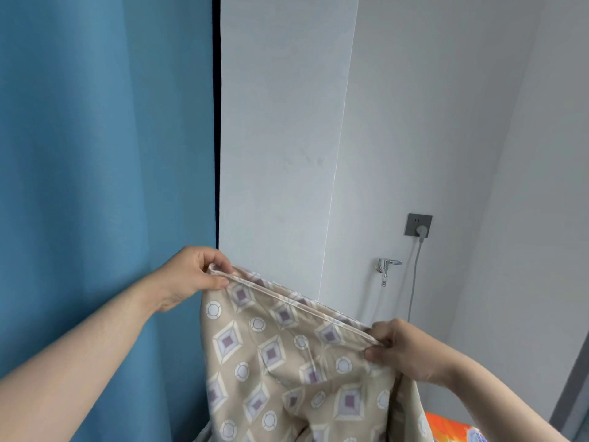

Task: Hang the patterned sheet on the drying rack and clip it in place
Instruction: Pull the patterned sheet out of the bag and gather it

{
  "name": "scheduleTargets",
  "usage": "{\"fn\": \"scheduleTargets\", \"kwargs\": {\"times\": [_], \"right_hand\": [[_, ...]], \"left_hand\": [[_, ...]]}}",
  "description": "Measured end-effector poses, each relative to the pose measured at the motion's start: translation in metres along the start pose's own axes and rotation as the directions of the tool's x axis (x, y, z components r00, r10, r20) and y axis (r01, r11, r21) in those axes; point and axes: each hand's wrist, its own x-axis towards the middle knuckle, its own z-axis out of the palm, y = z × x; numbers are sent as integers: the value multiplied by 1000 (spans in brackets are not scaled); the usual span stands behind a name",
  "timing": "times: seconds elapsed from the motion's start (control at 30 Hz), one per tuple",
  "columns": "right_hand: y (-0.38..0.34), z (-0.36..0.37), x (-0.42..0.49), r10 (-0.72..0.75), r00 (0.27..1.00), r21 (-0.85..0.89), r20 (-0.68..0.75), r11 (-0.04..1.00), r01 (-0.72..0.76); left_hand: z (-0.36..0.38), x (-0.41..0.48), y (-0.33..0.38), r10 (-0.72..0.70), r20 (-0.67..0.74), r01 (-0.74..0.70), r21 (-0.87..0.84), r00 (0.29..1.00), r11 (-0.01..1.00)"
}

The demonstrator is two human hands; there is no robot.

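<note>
Your left hand (pixel 194 275) pinches one end of the sheet's top edge between thumb and curled fingers. Your right hand (pixel 404 352) pinches the same edge farther along, with its fingers curled too. The sheet (pixel 280 362) hangs between your hands and falls down below them. Its edge is pulled in a straight line from hand to hand. It looks soft, floppy and fairly light, so it should bend wherever you let it. I think it will sag in the middle if your hands come closer. The thick sewn edge, near the corners, is the best place to hold, and likely a good place for clips. The bottom of the sheet is cut off, so you cannot tell how long it is. Under your right hand an orange thing (pixel 446 424) peeks out, and it is hard to say what it is. Behind your left hand is a blue curtain (pixel 95 154). Past your right hand, on the white wall (pixel 430 122), are a tap (pixel 386 266) and a socket (pixel 418 224) with a plug in it. No rack and no clips show.
</note>
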Motion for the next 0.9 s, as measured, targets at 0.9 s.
{"fn": "scheduleTargets", "kwargs": {"times": [0.9], "right_hand": [[2,25,23,491,822,456,-290,826,-332]], "left_hand": [[80,7,-13,-347,-138,284,-342,928,896]]}}
